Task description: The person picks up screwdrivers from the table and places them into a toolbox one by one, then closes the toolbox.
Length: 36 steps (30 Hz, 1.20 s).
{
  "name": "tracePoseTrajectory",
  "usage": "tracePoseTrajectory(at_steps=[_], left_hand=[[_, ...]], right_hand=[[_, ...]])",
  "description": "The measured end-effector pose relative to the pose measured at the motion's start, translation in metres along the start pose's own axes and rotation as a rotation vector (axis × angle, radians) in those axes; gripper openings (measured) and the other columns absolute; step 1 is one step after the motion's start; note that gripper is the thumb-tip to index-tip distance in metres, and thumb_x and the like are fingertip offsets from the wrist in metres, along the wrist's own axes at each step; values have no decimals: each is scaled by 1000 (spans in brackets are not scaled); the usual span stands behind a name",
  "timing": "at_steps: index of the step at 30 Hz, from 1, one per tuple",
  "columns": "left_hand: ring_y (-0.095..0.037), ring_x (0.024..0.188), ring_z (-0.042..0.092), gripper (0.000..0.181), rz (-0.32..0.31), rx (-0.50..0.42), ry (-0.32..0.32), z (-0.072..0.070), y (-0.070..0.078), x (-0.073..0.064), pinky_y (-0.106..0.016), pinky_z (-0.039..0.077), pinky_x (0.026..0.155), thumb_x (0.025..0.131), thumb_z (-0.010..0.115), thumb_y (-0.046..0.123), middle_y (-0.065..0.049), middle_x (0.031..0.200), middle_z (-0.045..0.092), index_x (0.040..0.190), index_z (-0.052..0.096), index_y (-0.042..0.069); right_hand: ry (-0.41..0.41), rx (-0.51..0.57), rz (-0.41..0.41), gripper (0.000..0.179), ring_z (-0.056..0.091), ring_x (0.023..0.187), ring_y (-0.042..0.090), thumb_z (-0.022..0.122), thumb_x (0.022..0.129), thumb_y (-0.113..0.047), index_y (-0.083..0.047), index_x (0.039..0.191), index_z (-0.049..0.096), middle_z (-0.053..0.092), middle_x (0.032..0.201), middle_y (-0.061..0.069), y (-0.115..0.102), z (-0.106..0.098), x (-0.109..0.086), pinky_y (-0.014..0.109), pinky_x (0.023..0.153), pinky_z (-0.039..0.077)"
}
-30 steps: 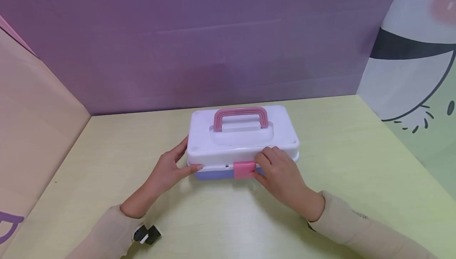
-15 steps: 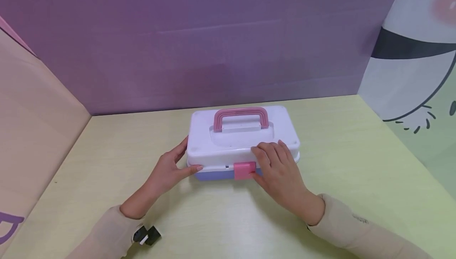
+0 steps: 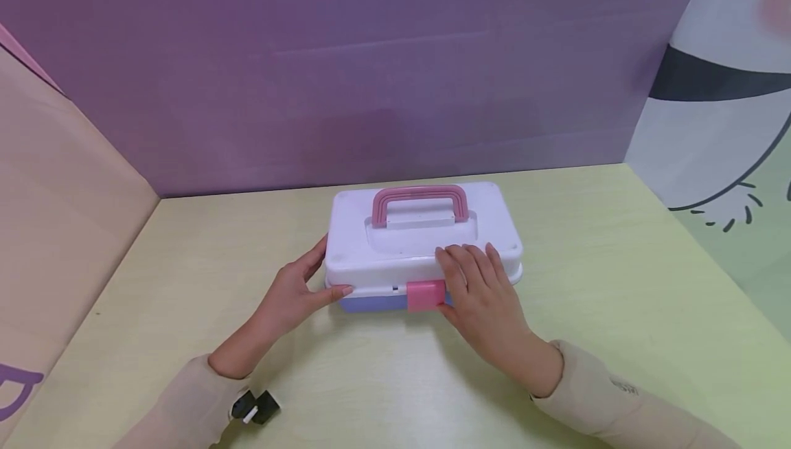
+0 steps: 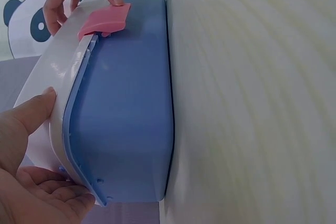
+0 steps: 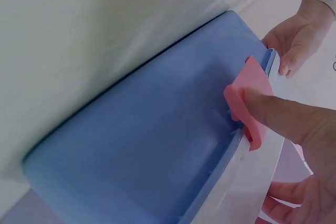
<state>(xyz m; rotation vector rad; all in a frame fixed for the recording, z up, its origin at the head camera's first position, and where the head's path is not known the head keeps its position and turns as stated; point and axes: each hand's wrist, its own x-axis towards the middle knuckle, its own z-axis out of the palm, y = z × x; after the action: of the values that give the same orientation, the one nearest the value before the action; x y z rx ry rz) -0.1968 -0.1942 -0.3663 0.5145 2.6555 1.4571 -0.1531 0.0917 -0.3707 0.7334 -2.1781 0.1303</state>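
A plastic storage box with a white lid point(image 3: 426, 267), a blue base point(image 4: 123, 108) and a pink carry handle point(image 3: 420, 192) sits on the table, lid down. My left hand point(image 3: 295, 299) grips its left front corner, thumb on the lid's front and fingers round the left side. On the box's front is a pink latch point(image 3: 426, 295), whose free edge stands out from the blue wall in both wrist views. The thumb of my right hand point(image 3: 485, 308) is on that edge, while its fingers lie over the front of the lid. The box's inside is hidden.
The pale wooden-looking table point(image 3: 204, 250) meets a purple wall point(image 3: 371, 92) just behind the box. A beige panel point(image 3: 55, 195) borders the left side, and a panel with a cartoon animal point(image 3: 729, 140) borders the right. A small black device point(image 3: 255, 407) is at my left cuff.
My right-hand fingers have straightened and slid up and back over the front of the lid, with the thumb still at the latch. My left hand and the box have stayed in place.
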Motion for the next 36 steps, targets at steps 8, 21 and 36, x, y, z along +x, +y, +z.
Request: tracePoseTrajectory(at_steps=[8, 21, 36], left_hand=[[-29, 138, 30, 91, -7, 12, 5, 0, 1, -1, -41, 33, 108, 77, 79, 26, -10, 152, 29, 149, 25, 7], [-28, 138, 31, 91, -5, 15, 20, 0, 5, -1, -41, 33, 108, 76, 80, 25, -10, 151, 31, 148, 27, 8], [-29, 138, 31, 90, -1, 12, 12, 0, 5, -2, -40, 34, 107, 77, 79, 27, -11, 151, 30, 149, 27, 8]], right_hand=[[11, -101, -1, 87, 53, 102, 36, 94, 48, -26, 0, 119, 51, 55, 110, 15, -5, 2, 1, 55, 91, 45], [64, -196, -10, 74, 53, 98, 34, 89, 52, -25, -2, 113, 53, 56, 105, 15, -8, 4, 5, 56, 87, 45], [-20, -218, 1, 76, 52, 99, 35, 90, 53, -29, -5, 114, 50, 55, 104, 16, -10, 2, 7, 57, 87, 45]])
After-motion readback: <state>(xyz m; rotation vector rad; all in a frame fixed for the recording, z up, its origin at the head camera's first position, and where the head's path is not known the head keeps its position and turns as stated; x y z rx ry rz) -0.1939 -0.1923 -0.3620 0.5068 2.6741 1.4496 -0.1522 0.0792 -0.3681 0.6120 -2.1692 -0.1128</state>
